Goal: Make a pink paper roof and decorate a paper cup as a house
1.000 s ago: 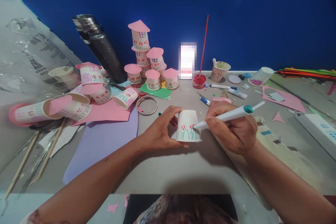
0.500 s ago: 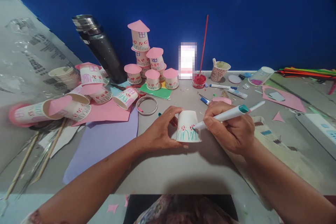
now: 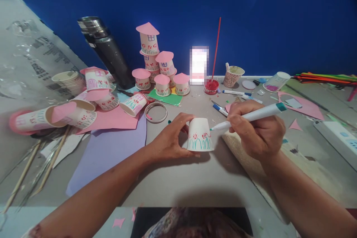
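An upside-down white paper cup point(image 3: 200, 131) bears red flower dots and green grass strokes round its lower part. My left hand point(image 3: 174, 137) grips it from the left, fingers behind and thumb below near the rim. In my right hand point(image 3: 255, 130) is a white marker point(image 3: 263, 112) with a green end, held like a pen. Its green tip is just right of the cup's side; I cannot tell whether it touches. Behind the cup stand several decorated paper cups with pink cone roofs point(image 3: 162, 80), some stacked into a tower.
More decorated cups point(image 3: 134, 103) lie at left, near a purple sheet point(image 3: 111, 156) and a tape roll point(image 3: 156, 112). A dark flask point(image 3: 111, 55) leans against the blue wall. Further back are a red paint pot point(image 3: 211, 87) with a stick and a blue marker point(image 3: 237, 92). A cloth point(image 3: 251, 167) lies under my right forearm.
My right hand has drawn the marker back to the right, its tip leaving the flowers on the cup's front for the right side. The left hand and the cup have hardly moved.
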The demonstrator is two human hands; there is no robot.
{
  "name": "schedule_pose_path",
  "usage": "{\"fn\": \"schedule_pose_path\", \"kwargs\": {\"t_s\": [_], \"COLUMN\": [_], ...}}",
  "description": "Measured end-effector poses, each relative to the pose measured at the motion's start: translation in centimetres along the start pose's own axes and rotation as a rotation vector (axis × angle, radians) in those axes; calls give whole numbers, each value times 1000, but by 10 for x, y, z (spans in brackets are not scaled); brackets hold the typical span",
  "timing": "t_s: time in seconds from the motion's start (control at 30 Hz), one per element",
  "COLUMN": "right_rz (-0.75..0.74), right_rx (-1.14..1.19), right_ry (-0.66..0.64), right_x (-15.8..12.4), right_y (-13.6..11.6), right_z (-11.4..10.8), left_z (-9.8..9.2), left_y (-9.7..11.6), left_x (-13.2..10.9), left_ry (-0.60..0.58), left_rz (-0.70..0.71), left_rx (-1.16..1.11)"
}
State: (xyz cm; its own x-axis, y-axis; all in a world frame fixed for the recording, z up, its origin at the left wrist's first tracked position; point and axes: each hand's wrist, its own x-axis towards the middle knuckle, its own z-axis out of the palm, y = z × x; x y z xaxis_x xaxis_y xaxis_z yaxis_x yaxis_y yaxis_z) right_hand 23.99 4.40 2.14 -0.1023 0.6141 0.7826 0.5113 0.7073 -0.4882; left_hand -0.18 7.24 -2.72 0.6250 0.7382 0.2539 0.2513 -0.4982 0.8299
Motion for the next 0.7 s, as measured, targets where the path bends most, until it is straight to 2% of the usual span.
{"fn": "schedule_pose_path", "kwargs": {"t_s": [0.13,0.23,0.5,0.7], "right_rz": [-87,-95,-103,-100], "right_rx": [10,34,85,97], "right_ry": [-51,-95,-213,-252], "right_x": [3,4,0,1], "right_y": [0,-1,-5,-5], "right_z": [2,5,13,13], "left_z": [0,-2,-7,-6], "left_y": [-1,-1,7,10], "left_x": [0,0,1,1], "left_ry": [-8,-24,-45,-75], "left_rz": [56,78,14,6], "left_rx": [128,231,437,451]}}
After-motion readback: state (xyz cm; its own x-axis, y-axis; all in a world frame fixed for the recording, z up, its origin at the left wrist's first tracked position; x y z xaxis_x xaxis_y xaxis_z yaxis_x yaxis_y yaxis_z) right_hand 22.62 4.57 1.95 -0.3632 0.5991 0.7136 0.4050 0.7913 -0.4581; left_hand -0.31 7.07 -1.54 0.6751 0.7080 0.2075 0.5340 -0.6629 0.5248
